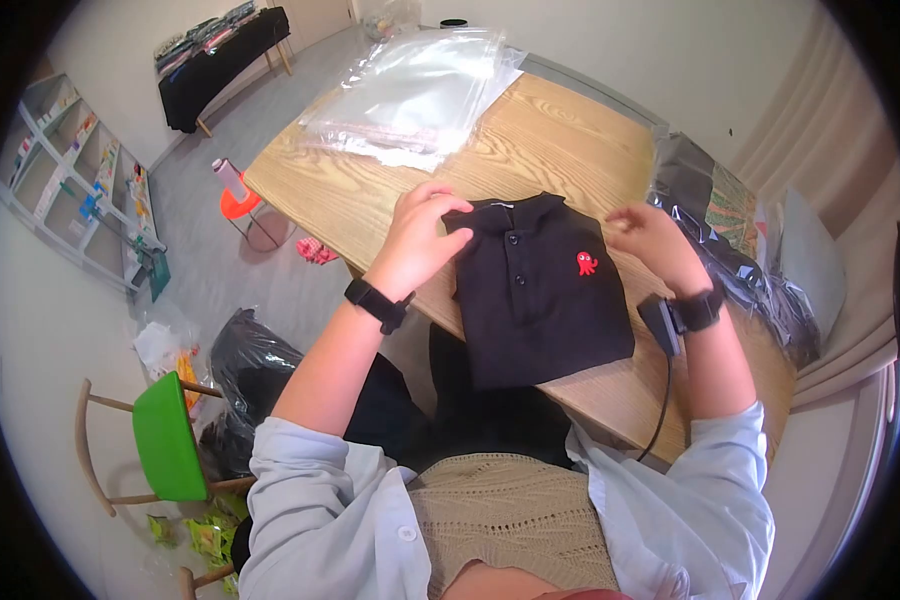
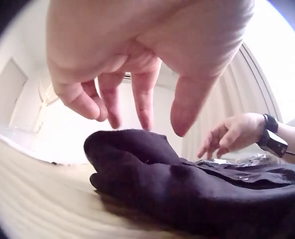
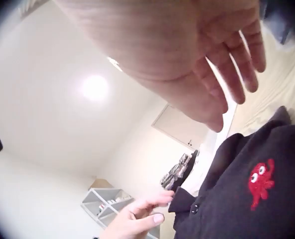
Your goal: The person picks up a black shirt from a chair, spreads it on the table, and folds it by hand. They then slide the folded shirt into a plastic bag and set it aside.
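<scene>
A black polo shirt [image 1: 560, 310] lies folded into a neat rectangle at the table's near edge, collar facing away from me. A red octopus patch [image 1: 586, 264] with white eyes marks its chest, beside the buttoned placket [image 1: 518, 265]. My left hand [image 1: 425, 240] hovers at the collar's left corner, fingers loosely bent. In the left wrist view its fingertips [image 2: 146, 122] hang right over the folded fabric, with nothing between thumb and fingers. Off the shirt's right shoulder, my right hand [image 1: 660, 245] is raised with relaxed fingers and holds nothing.
Clear plastic bags [image 1: 410, 95] lie in a stack across the far left of the wooden table [image 1: 570, 130]. Dark garments in plastic [image 1: 700, 190] crowd the right edge. On the floor at left stand a green chair [image 1: 170, 435] and an orange stool [image 1: 240, 205] bearing a bottle.
</scene>
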Demonstrator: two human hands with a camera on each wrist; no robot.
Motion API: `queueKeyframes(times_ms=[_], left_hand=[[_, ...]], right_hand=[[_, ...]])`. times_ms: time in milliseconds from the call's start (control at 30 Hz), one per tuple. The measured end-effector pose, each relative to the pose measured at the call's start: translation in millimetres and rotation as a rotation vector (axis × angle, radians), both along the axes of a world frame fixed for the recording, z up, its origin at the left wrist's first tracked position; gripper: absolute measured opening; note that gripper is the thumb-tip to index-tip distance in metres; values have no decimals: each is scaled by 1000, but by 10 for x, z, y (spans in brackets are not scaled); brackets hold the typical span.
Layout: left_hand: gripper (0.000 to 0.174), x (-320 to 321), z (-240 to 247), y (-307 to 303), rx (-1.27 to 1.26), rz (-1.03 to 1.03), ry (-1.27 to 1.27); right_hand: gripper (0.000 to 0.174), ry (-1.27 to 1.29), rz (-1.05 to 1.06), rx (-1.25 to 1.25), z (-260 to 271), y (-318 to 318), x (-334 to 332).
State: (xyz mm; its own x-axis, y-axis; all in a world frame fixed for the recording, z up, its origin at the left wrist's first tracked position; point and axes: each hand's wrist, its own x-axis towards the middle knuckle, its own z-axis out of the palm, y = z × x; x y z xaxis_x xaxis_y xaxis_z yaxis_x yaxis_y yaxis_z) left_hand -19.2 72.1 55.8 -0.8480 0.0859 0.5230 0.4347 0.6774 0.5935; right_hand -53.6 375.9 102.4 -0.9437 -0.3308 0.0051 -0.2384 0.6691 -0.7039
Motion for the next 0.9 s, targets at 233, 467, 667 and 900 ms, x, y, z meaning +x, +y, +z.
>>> queueKeyframes(times_ms=[233, 467, 667, 900], left_hand=[[15, -219, 111, 162, -239, -178, -78], [16, -96, 111, 154, -177, -232, 27], [18, -62, 151, -31, 85, -184, -373], [36, -361, -1, -21, 418, 205, -639]], right_hand=[[36, 433, 246, 42, -235, -576, -516], [19, 358, 377, -21, -115, -651, -276], [31, 227, 640, 46, -95, -409, -146], [18, -50, 340, -128, -14, -664, -99]])
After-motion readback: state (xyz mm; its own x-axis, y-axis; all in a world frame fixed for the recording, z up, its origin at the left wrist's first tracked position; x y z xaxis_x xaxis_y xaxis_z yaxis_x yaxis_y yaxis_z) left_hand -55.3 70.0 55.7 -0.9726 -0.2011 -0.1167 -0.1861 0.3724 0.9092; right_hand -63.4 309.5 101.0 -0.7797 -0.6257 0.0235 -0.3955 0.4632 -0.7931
